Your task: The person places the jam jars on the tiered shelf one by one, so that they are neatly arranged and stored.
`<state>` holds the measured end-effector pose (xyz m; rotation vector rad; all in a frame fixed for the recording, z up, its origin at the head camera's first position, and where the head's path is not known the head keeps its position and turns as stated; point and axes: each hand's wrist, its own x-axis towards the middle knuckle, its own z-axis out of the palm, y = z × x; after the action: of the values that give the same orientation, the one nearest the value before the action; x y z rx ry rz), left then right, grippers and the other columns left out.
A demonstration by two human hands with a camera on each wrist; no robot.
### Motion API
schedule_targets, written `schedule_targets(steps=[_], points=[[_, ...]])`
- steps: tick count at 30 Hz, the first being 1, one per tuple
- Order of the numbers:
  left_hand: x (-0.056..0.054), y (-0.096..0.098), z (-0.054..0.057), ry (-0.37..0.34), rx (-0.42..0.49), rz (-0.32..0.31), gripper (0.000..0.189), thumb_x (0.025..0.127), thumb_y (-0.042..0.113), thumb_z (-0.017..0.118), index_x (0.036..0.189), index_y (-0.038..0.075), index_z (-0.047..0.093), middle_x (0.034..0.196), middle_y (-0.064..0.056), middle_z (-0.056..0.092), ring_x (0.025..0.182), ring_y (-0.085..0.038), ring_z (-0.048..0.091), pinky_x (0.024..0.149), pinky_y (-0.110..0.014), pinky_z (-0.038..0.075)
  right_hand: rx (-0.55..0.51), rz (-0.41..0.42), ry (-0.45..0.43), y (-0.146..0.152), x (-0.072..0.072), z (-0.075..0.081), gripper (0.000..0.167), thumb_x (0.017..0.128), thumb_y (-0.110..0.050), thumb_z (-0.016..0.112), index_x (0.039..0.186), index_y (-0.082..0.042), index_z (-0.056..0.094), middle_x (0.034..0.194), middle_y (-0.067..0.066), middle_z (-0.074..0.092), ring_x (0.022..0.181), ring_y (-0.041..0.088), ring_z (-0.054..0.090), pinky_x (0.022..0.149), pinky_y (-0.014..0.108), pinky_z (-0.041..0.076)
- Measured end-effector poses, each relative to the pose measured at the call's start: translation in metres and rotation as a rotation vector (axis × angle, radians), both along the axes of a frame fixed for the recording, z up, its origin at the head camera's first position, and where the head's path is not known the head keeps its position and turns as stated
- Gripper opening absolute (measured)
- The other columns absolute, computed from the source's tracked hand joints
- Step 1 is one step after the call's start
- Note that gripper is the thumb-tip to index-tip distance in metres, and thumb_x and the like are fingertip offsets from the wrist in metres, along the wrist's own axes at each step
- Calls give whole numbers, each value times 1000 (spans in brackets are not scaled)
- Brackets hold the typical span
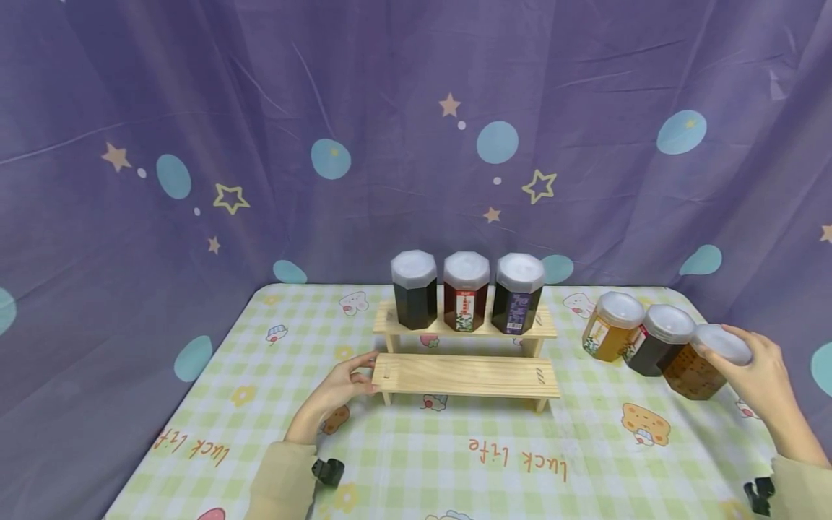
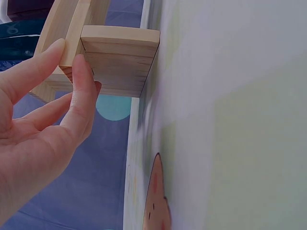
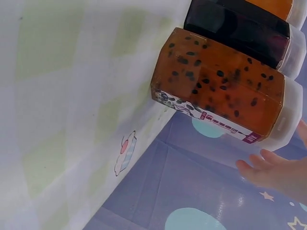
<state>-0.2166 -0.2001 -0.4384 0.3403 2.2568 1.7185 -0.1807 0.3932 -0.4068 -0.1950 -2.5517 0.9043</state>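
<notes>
wooden rack (image 1: 464,374) touched by flat left hand (image 1: 339,390); right hand (image 1: 760,375) grips seeded jar (image 1: 705,363).

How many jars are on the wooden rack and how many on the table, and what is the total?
Jars on the wooden rack: 3 (dark, red, purple-black).
Jars on the table: 3 (amber, dark, seeded orange).
Total: 6.

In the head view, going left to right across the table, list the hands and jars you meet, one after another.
Left hand → black jar → red jar → dark purple jar → amber jar → dark jar → seeded orange jar → right hand.
</notes>
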Motion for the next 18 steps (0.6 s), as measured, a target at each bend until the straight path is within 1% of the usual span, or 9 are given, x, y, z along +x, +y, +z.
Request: schedule_targets(steps=[4, 7, 13, 15, 16, 18], points=[[0, 0, 1, -5, 0, 5, 66, 80, -2, 60, 136, -7, 26, 125, -27, 36, 82, -17, 58, 75, -44, 47, -9, -3, -13, 1, 0, -2, 61, 83, -27, 57, 127, 10, 37, 122, 41, 28, 118, 53, 16, 80, 63, 21], [0, 0, 1, -5, -1, 5, 66, 80, -2, 60, 136, -7, 26, 125, -27, 36, 82, -17, 58, 75, -44, 47, -12, -2, -9, 2, -1, -4, 61, 83, -27, 58, 127, 10, 37, 121, 41, 29, 117, 52, 18, 80, 62, 21], [0, 0, 1, -4, -4, 9, 66, 79, -2, 61, 135, -8, 26, 124, -27, 37, 82, -18, 58, 75, -44, 47, -9, -7, 3, 4, -2, -9, 60, 83, -25, 59, 128, 9, 38, 120, 43, 30, 109, 53, 26, 76, 59, 25], [0, 0, 1, -5, -5, 11, 66, 79, -2, 61, 135, -8, 26, 124, -27, 37, 82, -18, 58, 75, -44, 47, -9, -11, -7, 4, -2, -10, 61, 83, -26, 59, 129, 9, 37, 121, 44, 28, 109, 54, 25, 76, 59, 25], [0, 0, 1, -7, -5, 12, 66, 79, -2, 61, 135, -8, 27, 124, -27, 37, 82, -18, 58, 75, -44, 47, -3, -15, -13, 4, -2, -10, 62, 83, -26, 59, 129, 8, 36, 121, 44, 27, 109, 53, 25, 74, 57, 28], [0, 1, 1, -6, -6, 14, 66, 79, -2, 61, 135, -8, 27, 124, -27, 37, 82, -18, 58, 75, -44, 47, 4, -14, -16, 4, -2, -10, 62, 83, -26, 59, 129, 8, 36, 120, 44, 27, 107, 53, 26, 71, 54, 29]])
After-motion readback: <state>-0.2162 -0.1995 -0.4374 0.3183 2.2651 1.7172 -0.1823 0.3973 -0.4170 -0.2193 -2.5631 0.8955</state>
